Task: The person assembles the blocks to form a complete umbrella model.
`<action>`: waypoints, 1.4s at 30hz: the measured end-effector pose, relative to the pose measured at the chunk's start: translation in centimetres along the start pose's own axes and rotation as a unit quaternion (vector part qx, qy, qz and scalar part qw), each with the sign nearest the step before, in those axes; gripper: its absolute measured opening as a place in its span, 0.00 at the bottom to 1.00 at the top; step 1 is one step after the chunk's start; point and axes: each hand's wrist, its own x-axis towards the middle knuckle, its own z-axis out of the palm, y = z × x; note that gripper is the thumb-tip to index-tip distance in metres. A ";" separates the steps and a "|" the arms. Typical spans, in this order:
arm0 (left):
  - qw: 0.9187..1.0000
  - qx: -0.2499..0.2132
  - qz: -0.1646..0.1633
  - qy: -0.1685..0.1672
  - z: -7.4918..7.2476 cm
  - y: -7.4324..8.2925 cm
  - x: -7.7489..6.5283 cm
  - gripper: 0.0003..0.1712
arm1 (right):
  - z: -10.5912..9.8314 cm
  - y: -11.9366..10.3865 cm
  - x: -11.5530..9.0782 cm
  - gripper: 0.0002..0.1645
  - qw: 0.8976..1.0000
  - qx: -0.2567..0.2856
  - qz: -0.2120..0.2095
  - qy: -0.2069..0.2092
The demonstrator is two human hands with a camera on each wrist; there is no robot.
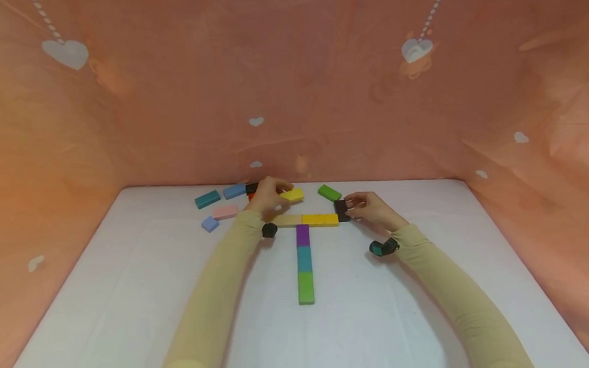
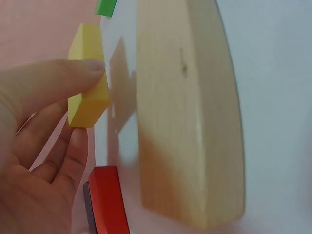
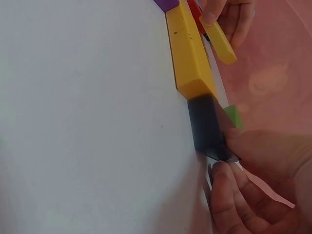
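Note:
My left hand (image 1: 269, 196) pinches a yellow block (image 2: 89, 41) between thumb and fingers, above the far part of the table. Its shadow falls beside a natural wood block (image 2: 170, 97). That wood block lies end to end with a longer yellow block (image 1: 320, 220). At the right end of this row, my right hand (image 1: 370, 208) holds a black block (image 3: 205, 122) with its thumb and fingertips. The black block meets the yellow one's end. Below the row runs a line of purple (image 1: 303, 235), blue (image 1: 304, 259) and green (image 1: 306, 288) blocks.
Back left lie a teal block (image 1: 208, 199), a light blue block (image 1: 234, 191), a pink block (image 1: 225, 212) and a small blue block (image 1: 210, 224). A red block (image 2: 108, 200) sits near my left hand. Behind the row is another green block (image 1: 329, 192). Pink cloth (image 1: 287, 82) encloses the table.

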 end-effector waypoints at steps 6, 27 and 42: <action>1.000 -0.017 -0.019 -0.010 0.8 0.0 0.2 0.25 | 0.1 0.3 0.1 0.28 1.000 0.007 0.007 0.005; 1.000 -0.028 0.000 -0.001 0.3 -0.6 -0.2 0.23 | 0.0 -0.4 -0.2 0.28 1.000 0.002 -0.003 -0.005; 0.996 -0.038 -0.037 0.077 2.4 0.1 2.0 0.17 | 0.1 0.1 0.1 0.28 1.000 0.003 0.007 0.005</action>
